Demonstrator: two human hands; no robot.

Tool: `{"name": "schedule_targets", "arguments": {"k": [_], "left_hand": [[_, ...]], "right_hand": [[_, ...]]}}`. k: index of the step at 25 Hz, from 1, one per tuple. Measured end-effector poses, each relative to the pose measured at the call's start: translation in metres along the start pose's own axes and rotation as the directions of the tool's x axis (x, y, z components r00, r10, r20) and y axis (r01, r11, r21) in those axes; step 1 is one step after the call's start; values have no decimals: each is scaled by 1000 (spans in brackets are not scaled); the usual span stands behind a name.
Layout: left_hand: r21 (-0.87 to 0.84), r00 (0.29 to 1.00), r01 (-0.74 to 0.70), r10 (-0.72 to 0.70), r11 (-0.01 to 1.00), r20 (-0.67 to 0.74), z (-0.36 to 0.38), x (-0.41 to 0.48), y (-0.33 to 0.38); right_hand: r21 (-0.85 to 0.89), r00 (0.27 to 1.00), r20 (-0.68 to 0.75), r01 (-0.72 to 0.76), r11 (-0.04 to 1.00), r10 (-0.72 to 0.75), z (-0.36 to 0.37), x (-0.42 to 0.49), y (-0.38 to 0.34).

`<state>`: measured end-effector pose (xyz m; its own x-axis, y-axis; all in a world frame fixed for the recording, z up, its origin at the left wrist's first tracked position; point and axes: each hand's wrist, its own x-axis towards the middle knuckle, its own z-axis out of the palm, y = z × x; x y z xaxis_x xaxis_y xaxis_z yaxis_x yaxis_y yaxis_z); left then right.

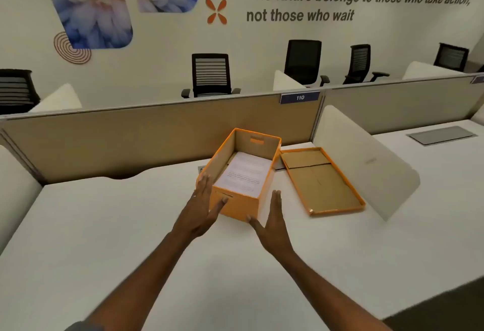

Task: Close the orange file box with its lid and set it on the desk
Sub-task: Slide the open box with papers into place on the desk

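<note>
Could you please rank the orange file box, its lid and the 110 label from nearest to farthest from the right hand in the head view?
From the right hand:
1. Orange file box, just left of it.
2. Lid, lying open-side up to the right.
3. 110 label, up on the partition behind.

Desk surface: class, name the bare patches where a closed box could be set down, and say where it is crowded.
Bare: the desk left of the orange file box, and the near strip around both forearms. Crowded: right of the box, where the lid lies inside up against the white divider.
</note>
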<state>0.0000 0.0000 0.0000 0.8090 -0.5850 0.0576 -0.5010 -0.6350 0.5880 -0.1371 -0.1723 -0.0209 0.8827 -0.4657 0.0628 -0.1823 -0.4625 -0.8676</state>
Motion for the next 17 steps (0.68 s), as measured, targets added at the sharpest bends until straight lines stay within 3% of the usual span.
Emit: {"name": "schedule_targets", "arguments": {"k": [5, 11, 14, 17], "left_hand": [[-108, 987, 143, -134, 984, 84, 4, 74, -31], [-167, 948, 313, -299, 935, 104, 11, 146, -67], [-163, 888, 434, -391, 886, 241, 7, 169, -76], [-178, 878, 432, -367, 884, 308, 2, 182, -87]], "right_hand": [[169, 983, 39, -186, 968, 182, 10, 70, 29], [294, 957, 144, -283, 913, 250, 18, 129, 64], [391, 937, 227, -337, 856, 266, 18, 147, 71], [411, 932, 266, -340, 846, 245, 17, 162, 81]]}}
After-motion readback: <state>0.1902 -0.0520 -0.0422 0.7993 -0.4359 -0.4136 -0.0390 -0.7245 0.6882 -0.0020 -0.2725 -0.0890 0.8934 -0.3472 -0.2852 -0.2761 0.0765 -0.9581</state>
